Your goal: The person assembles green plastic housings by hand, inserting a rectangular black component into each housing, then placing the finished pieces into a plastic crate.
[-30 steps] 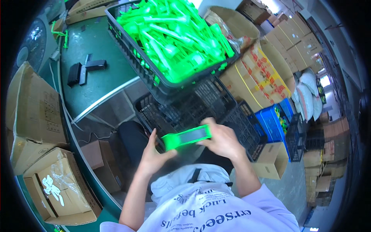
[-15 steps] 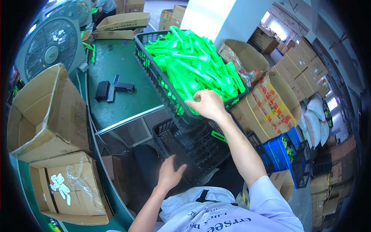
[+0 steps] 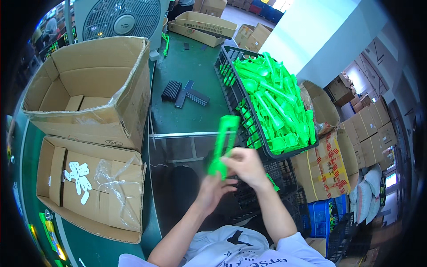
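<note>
Green plastic everywhere: the black crate (image 3: 231,95) on the right is heaped with bright green parts (image 3: 271,102), and one long flat green piece (image 3: 223,144) with a slot down its middle is up in front of the near edge of that crate. Right hand (image 3: 244,167) is clamped round its lower end with the left hand (image 3: 211,189) closed on it just below. Half a second back the right hand was reaching into the crate and the left hung open, holding nothing.

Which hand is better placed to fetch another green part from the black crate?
Right, probably. The right hand sits just below the black crate of green parts; the left hand is lower, supporting the held green piece.
</note>
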The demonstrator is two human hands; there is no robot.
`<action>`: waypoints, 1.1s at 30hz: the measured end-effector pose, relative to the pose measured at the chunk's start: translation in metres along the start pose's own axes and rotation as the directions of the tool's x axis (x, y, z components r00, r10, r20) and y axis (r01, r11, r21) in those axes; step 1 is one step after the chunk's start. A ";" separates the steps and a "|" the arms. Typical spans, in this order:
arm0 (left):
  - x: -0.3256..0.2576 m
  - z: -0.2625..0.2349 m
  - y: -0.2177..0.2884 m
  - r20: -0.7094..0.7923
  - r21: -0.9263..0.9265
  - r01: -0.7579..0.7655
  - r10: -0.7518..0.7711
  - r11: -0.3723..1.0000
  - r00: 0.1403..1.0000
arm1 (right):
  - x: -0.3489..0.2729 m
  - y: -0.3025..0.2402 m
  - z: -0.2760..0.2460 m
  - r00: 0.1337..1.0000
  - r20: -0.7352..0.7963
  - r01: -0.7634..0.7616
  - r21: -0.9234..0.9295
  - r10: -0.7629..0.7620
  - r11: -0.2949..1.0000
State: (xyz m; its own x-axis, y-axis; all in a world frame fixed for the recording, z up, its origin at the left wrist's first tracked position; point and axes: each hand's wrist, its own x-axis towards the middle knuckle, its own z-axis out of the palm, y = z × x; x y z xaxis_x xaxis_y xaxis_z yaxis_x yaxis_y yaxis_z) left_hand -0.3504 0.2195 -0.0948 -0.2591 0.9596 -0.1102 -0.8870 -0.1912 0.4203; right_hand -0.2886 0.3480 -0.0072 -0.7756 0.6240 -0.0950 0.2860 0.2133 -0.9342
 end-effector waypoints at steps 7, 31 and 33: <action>0.009 -0.027 0.001 -0.596 0.064 -0.053 0.081 0.997 0.799 | 0.120 0.001 0.030 0.916 -0.261 0.068 -0.648 -0.304 0.759; 0.015 -0.012 -0.020 -0.498 0.172 0.231 -0.118 0.958 0.859 | 0.398 0.010 0.090 0.944 -0.328 -0.217 -0.694 -0.033 0.687; 0.015 -0.008 -0.015 -0.499 0.176 0.214 -0.100 0.961 0.861 | 0.393 0.012 0.068 0.895 -0.357 -0.051 -0.677 -0.267 0.734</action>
State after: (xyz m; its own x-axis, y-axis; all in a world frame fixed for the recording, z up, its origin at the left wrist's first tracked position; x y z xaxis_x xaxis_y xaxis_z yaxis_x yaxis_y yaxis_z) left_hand -0.3441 0.2354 -0.1104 -0.3250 0.7421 -0.5862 -0.8402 0.0579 0.5392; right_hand -0.6285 0.5450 -0.0795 -0.5701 0.7698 0.2868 0.6305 0.6339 -0.4480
